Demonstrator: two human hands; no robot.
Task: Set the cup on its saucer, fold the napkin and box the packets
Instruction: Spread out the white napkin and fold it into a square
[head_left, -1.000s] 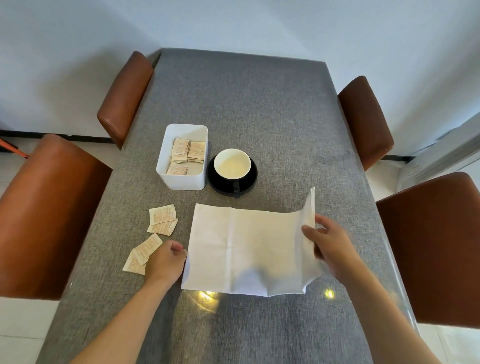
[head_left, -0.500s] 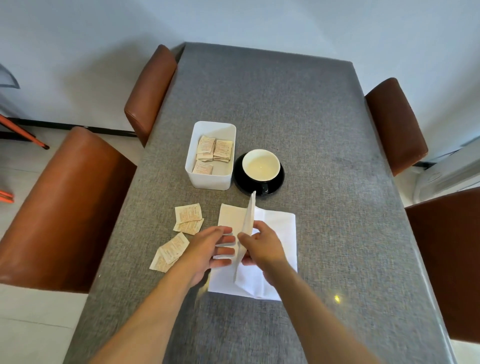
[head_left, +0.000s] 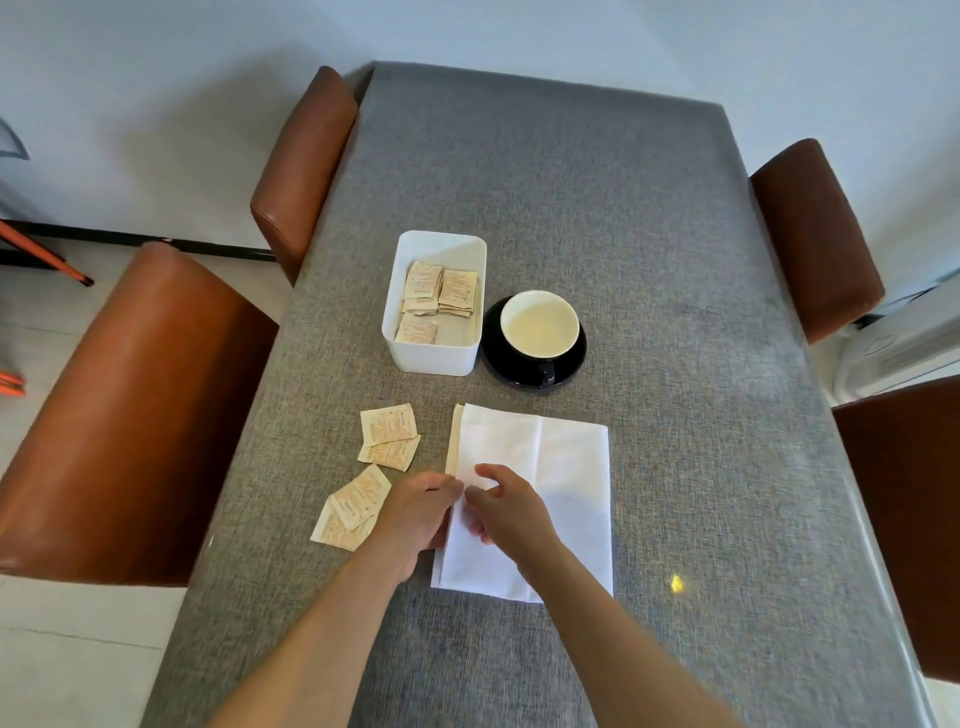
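Grey woven fabric covers the long surface (head_left: 649, 260), with brown leather chairs (head_left: 130, 415) pulled up on both sides and a pale wall behind.

So the white paper napkin (head_left: 550, 467) is lying flat at about 6 o'clock from the cup, folded in half into a tall rectangle. You can see a vertical crease down the middle and a strip of the lower layer peeking out along its left edge, so the halves aren't lined up perfectly. Both hands sit on that left edge: the left hand (head_left: 421, 514) is curled loosely with its fingertips at the napkin's border, and the right hand (head_left: 504, 509) rests on top with fingers bent, thumb and forefinger close together. Can't tell if either one is actually pinching the paper or just pressing on it.

At 12 o'clock from the napkin, the cream-lined cup (head_left: 540, 325) sits on its glossy black round saucer (head_left: 498, 364), handle pointing toward the camera. Touching or just beside the saucer at 9 o'clock is the white rectangular plastic box (head_left: 431, 358) with a few beige printed packets (head_left: 441, 293) inside. Four more loose beige packets (head_left: 389, 434) lie on the cloth at 9 o'clock from the napkin, in two overlapping pairs.
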